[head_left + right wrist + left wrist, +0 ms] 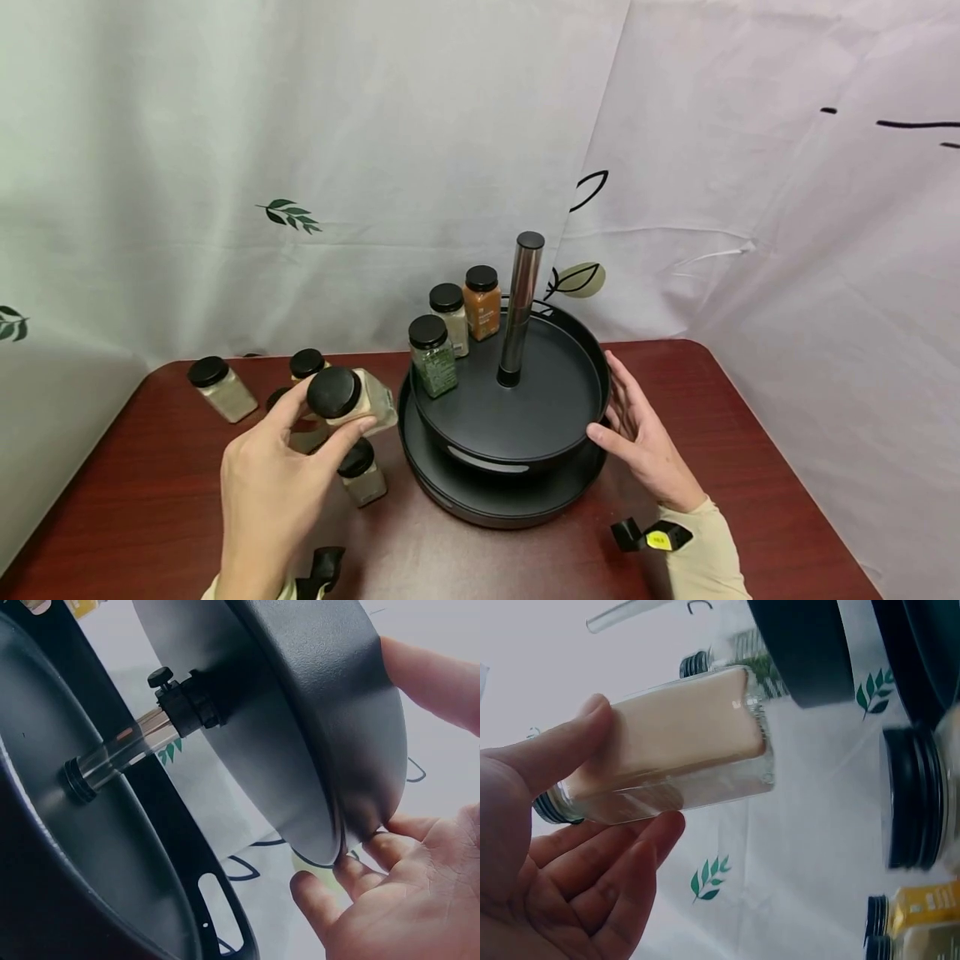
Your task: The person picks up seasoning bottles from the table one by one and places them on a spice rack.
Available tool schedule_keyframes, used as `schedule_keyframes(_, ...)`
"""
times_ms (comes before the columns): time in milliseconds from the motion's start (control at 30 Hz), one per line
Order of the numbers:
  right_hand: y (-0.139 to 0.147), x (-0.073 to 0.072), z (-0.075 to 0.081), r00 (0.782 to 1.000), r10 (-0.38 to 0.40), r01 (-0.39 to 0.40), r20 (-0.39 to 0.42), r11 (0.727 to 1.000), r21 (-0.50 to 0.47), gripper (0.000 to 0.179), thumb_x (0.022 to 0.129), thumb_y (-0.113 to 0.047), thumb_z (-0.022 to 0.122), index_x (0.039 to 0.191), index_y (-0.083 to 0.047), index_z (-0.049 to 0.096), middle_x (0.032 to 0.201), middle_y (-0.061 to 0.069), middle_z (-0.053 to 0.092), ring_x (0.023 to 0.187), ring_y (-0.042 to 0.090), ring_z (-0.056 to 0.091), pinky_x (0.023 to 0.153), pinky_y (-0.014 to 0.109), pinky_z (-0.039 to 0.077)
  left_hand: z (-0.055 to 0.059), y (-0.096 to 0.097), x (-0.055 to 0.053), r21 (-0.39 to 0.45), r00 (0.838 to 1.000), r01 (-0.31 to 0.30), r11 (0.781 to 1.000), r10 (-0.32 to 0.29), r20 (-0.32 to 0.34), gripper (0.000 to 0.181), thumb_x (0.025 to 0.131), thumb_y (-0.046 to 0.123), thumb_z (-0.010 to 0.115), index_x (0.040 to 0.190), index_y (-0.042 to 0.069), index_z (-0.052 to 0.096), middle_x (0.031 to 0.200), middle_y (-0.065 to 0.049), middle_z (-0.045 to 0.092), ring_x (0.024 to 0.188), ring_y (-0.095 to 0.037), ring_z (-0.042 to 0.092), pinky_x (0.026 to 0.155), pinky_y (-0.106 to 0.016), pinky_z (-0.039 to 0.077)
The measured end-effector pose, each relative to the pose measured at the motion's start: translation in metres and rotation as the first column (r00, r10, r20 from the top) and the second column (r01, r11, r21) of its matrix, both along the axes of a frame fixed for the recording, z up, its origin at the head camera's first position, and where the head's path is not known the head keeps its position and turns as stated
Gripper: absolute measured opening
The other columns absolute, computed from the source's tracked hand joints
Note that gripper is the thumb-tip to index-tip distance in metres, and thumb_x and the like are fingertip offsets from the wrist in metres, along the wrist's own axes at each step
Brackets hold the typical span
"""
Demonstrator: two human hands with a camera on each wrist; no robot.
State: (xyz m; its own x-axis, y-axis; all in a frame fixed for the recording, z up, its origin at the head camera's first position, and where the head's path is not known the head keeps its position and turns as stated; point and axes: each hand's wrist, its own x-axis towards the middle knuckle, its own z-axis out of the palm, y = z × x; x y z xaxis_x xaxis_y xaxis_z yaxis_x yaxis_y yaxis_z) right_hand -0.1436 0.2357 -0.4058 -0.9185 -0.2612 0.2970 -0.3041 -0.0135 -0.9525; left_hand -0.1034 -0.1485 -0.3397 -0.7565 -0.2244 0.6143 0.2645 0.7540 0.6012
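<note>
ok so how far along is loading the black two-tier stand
Looks done: a green-herb glass jar, a pale-filled glass jar and an orange-filled glass jar stand on the round black upper tray. In hand: the left hand holds another pale-filled, black-lidded jar; the right hand grips the tray's edge. Probably left: several black-lidded glass jars on the reddish-brown table.

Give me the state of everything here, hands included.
Held jar, lidded, tilted, lifted
Left hand, pinching the held jar
Green jar, lidded, upright
Cream jar beside it, lidded, upright
Orange jar, lidded, upright
Lower tray, resting on the table
Upper tray, raised, bearing three jars
Pole, upright
Pole knob, tightness unclear
Right hand, touching the upper tray's side
Leftmost jar, lidded, standing
Front table jar, lidded, standing
Jars behind left hand, partly hidden
</note>
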Motion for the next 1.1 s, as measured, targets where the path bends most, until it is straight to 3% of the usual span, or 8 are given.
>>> schedule_keyframes(233,0.000,0.000,0.000,1.000,-0.012,0.011,0.008,1.000,0.018,0.086,0.096,0.009,0.057,0.163,-0.016,0.010,0.169,0.007,0.008,0.154,0.023,0.009,0.112,0.014,0.027,-0.002,0.014,0.000,0.025,0.997,0.071,0.997,-0.070,-0.037,0.059,0.066,0.024,0.096,0.120,0.024,0.072,0.088,0.007,0.075,0.074,0.012,0.060,0.061,-0.011,0.044)
schedule_keyframes(433,-0.001,0.000,0.000,1.000,-0.006,0.006,0.006,1.000,0.003,0.086,0.095,0.009,0.057,0.163,-0.016,0.010,0.169,0.007,0.008,0.154,0.023,0.009,0.113,0.015,0.026,-0.006,0.024,-0.002,0.038,0.979,0.151,0.988,-0.143,-0.147,0.068,0.063,0.017,0.097,0.125,0.017,0.071,0.097,0.001,0.076,0.081,0.007,0.065,0.060,-0.013,0.044)
schedule_keyframes(567,-0.001,0.001,0.001,1.000,-0.004,0.004,0.004,1.000,-0.003,0.086,0.095,0.009,0.057,0.163,-0.017,0.011,0.169,0.007,0.008,0.154,0.023,0.010,0.113,0.015,0.026,-0.007,0.029,-0.001,0.062,0.979,0.165,0.984,-0.156,-0.131,0.070,0.065,0.017,0.096,0.129,0.014,0.069,0.103,-0.002,0.076,0.086,0.007,0.065,0.069,-0.014,0.045)
schedule_keyframes(733,0.000,0.001,0.001,1.000,-0.010,0.010,0.007,1.000,0.005,0.086,0.095,0.009,0.057,0.163,-0.014,0.009,0.169,0.007,0.008,0.154,0.023,0.009,0.112,0.015,0.027,-0.008,0.034,-0.003,0.079,0.975,0.200,0.977,-0.191,-0.112,0.072,0.068,0.016,0.094,0.134,0.018,0.066,0.116,0.002,0.073,0.095,0.003,0.066,0.076,-0.013,0.043)
schedule_keyframes(967,-0.001,0.001,0.001,1.000,-0.012,0.011,0.010,1.000,0.004,0.086,0.095,0.009,0.058,0.163,-0.013,0.009,0.169,0.008,0.008,0.154,0.023,0.010,0.112,0.014,0.026,-0.012,0.042,-0.008,0.088,0.943,0.287,0.954,-0.265,-0.201,0.073,0.067,0.009,0.093,0.134,0.016,0.066,0.122,0.003,0.071,0.100,0.000,0.066,0.078,-0.011,0.042)
schedule_keyframes(1100,-0.001,0.001,0.001,1.000,-0.012,0.011,0.011,1.000,0.006,0.086,0.095,0.009,0.058,0.163,-0.013,0.009,0.168,0.008,0.008,0.154,0.023,0.010,0.112,0.014,0.026,-0.015,0.046,-0.010,0.090,0.938,0.302,0.949,-0.280,-0.204,0.073,0.067,0.009,0.093,0.134,0.016,0.065,0.122,0.003,0.071,0.108,-0.004,0.066,0.086,-0.011,0.043)
